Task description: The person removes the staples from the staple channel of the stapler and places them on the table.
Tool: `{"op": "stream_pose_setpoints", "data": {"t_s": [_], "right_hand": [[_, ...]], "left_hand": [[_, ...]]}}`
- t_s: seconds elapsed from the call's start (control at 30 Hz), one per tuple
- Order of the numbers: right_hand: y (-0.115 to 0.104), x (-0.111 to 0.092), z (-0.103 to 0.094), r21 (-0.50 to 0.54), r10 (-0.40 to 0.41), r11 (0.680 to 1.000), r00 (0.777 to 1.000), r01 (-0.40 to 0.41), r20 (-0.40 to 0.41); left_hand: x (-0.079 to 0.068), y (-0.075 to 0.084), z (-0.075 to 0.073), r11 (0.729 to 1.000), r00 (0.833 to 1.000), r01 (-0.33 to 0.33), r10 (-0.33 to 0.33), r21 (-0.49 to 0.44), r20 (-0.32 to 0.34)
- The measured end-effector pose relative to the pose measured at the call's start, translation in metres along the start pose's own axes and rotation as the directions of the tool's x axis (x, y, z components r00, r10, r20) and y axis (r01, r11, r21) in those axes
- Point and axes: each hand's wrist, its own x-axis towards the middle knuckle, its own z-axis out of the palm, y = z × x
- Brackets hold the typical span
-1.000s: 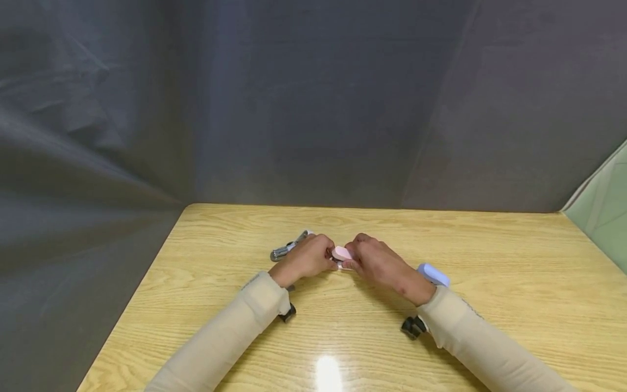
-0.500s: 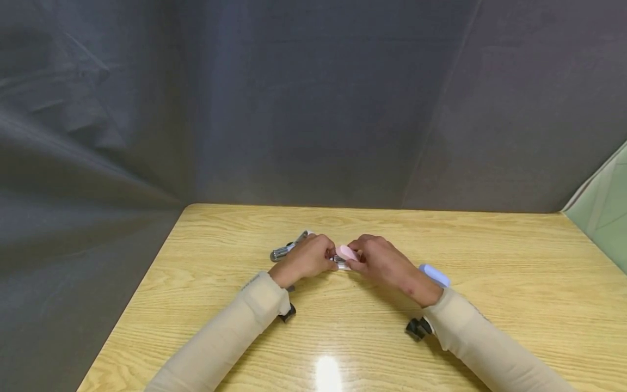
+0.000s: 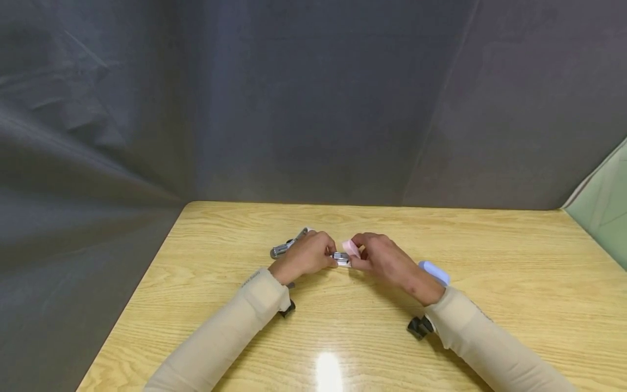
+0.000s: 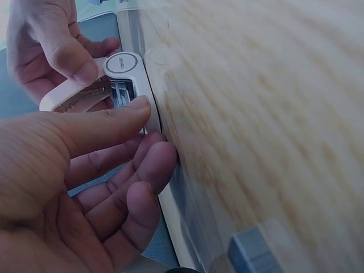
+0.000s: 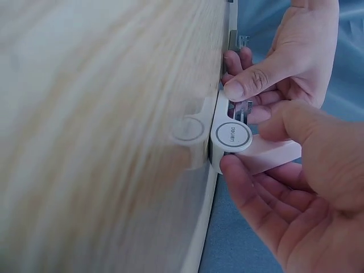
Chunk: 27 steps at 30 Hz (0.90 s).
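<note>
On the counter (image 3: 220, 234), a pink-and-white stapler (image 5: 233, 135) sits between 2 hands, its pink cover (image 3: 350, 248) tipped up off the white base (image 4: 143, 86). The left hand (image 3: 308, 255) has a narrow grip, pinching the base's front end, presumably to steady it, while the right hand (image 3: 387, 262) holds the hinge end, thumb against the cover, likely to keep it raised. A grey metal piece (image 3: 280, 250) and a blue object (image 3: 435, 272) lie nearby, perhaps leaving working room.

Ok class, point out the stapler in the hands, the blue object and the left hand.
Stapler (image 5: 234, 136), right wrist view: its round disc.
Blue object (image 3: 435, 273), head view: its upper surface.
Left hand (image 3: 308, 255), head view: back of the hand.
</note>
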Motion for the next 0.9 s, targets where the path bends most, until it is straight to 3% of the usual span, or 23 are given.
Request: {"op": "stream_pose_setpoints", "data": {"t_s": [0.47,0.77,0.9], "right_hand": [[0.0005,-0.0013,-0.0008,-0.008,0.010,1.000,1.000,-0.010,-0.004],[0.0013,-0.0062,-0.0037,0.077,0.055,0.996,0.998,-0.055,0.007],[0.0022,-0.0083,-0.0050,0.068,0.055,0.996,0.998,-0.055,-0.010]], "left_hand": [[0.0006,0.0022,-0.0010,0.999,1.000,0.004,-0.004,0.032,-0.001],[-0.0004,0.0031,-0.0021,0.999,1.000,-0.005,0.005,0.035,0.015],[-0.0002,0.0033,-0.0019,0.998,1.000,-0.019,0.018,0.052,0.015]]}}
